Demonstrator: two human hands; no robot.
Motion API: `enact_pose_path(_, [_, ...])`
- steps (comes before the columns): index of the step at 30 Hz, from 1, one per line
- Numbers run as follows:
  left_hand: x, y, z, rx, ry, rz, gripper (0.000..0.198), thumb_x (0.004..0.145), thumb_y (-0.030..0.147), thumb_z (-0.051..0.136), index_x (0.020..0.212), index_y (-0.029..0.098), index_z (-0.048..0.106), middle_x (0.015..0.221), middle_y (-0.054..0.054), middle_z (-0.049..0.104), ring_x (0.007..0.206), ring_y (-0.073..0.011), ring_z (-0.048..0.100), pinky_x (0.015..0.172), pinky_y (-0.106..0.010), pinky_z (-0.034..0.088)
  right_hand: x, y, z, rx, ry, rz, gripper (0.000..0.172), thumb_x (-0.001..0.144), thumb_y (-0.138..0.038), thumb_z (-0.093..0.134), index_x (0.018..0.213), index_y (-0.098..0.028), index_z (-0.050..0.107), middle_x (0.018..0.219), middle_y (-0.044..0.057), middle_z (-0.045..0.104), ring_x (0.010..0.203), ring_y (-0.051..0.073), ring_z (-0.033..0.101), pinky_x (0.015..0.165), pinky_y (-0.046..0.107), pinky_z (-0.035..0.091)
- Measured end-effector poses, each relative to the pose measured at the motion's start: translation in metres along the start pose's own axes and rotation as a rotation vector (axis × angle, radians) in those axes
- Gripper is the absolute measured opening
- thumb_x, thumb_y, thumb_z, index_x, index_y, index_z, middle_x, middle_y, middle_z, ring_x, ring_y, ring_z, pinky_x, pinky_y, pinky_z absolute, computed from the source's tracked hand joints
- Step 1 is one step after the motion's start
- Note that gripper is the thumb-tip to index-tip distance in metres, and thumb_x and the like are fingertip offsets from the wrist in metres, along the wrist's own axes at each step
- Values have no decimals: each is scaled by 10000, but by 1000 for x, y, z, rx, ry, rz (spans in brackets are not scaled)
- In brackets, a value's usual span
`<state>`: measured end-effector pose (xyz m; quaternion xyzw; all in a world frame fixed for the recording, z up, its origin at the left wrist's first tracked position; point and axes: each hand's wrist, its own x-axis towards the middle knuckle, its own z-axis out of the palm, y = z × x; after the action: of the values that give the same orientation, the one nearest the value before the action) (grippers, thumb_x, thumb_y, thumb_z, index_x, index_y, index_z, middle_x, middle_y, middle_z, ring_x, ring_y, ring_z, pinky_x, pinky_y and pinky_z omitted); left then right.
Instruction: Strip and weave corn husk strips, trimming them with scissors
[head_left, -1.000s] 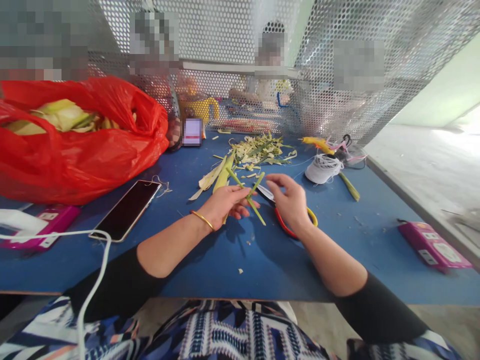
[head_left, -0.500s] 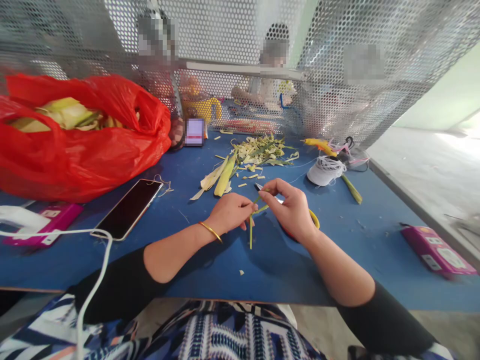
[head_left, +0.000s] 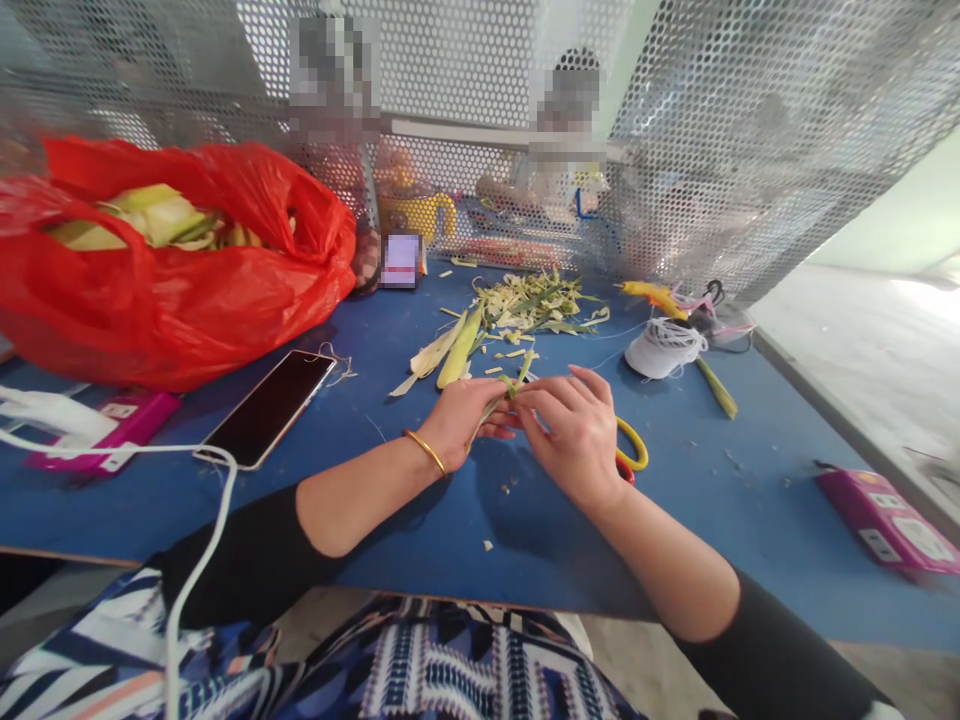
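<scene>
My left hand [head_left: 459, 415], with a gold bangle at the wrist, pinches folded green corn husk strips [head_left: 513, 386] between thumb and fingers. A small fold or knot stands up from the pinch, and one strip runs back along the palm. Closed at the fingertips, my right hand [head_left: 576, 432] meets the same strips from the right; its exact grip is partly hidden. Beneath and beside it lie scissors [head_left: 636, 445] with yellow and red handles, their blades mostly covered. Just beyond the hands are larger husk pieces [head_left: 459, 352] and a heap of husk scraps [head_left: 529, 303].
A red plastic bag [head_left: 247, 325] of husks stands left, near a phone [head_left: 268, 410], a purple box [head_left: 142, 410] and a white cable [head_left: 221, 520]. At right are a white thread spool [head_left: 664, 350] and another purple box [head_left: 889, 520]. A perforated metal screen [head_left: 465, 75] closes the back; people sit behind it.
The strips, apart and hanging down before, are now folded together at my fingertips. My right hand has turned and come closer to the left, uncovering more of the scissor handles. The view has shifted slightly.
</scene>
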<state>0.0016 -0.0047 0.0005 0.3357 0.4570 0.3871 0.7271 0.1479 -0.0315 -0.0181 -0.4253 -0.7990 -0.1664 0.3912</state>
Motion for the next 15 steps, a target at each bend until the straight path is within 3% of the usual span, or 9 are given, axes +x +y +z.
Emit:
enact_pose_path(7, [4, -7, -6, -119, -123, 35, 128, 822, 249, 732, 799, 123, 719, 703, -42, 703, 598, -117, 661, 602, -225, 552, 1, 2, -2, -66, -11, -69, 212, 965, -164, 573, 798, -236, 681, 844, -1, 761, 778, 172, 634, 1022, 392, 376])
enact_pose_path(12, [5, -7, -7, -140, -92, 42, 60, 815, 159, 730, 853, 117, 746, 775, -34, 708, 620, -93, 636, 593, -204, 519, 2, -1, -2, -92, -23, -169, 182, 980, -168, 561, 897, -237, 708, 863, 10, 744, 816, 179, 610, 1025, 387, 367])
enact_pose_path(15, [5, -7, -7, -192, -79, 49, 93, 824, 105, 690, 887, 115, 757, 781, -29, 701, 643, -85, 617, 592, -186, 486, 4, -5, 0, -99, -63, -310, 243, 997, -135, 503, 939, -232, 718, 845, 19, 713, 815, 180, 582, 1007, 366, 385])
